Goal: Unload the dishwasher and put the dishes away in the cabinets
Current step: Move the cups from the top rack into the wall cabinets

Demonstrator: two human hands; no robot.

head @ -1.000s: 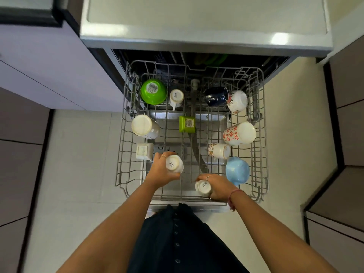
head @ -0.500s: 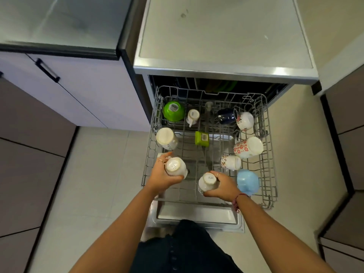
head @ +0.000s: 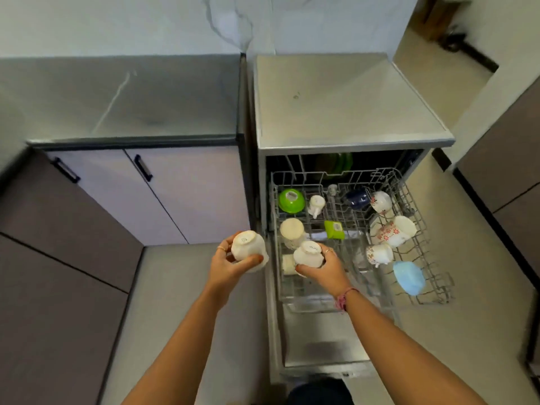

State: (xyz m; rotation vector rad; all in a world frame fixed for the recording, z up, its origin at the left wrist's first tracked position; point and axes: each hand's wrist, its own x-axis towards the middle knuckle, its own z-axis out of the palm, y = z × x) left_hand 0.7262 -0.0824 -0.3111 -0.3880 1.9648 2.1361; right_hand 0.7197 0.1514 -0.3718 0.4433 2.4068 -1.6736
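Note:
My left hand [head: 226,268] grips a white cup [head: 247,248] upside down, left of the dishwasher and above the floor. A second white cup [head: 309,254], also upside down, is held by my right hand [head: 323,271] over the front left of the pulled-out wire rack [head: 420,296]. In the rack lie a green bowl [head: 290,200], a small white cup [head: 316,204], a dark blue cup [head: 356,198], floral mugs [head: 393,230], a blue bowl [head: 408,277], a green container [head: 334,228] and a cream cup [head: 292,230].
The steel dishwasher top [head: 339,106] stands right of a grey counter [head: 125,95]. Below the counter are pale cabinet doors with black handles [head: 143,168]. The open dishwasher door [head: 321,337] lies low in front of me. Dark cabinets flank both sides.
Both hands lifted their cups out of the rack and moved left; the left cup is now clear of the dishwasher. My view tilted up and left, showing the counter and cabinet doors.

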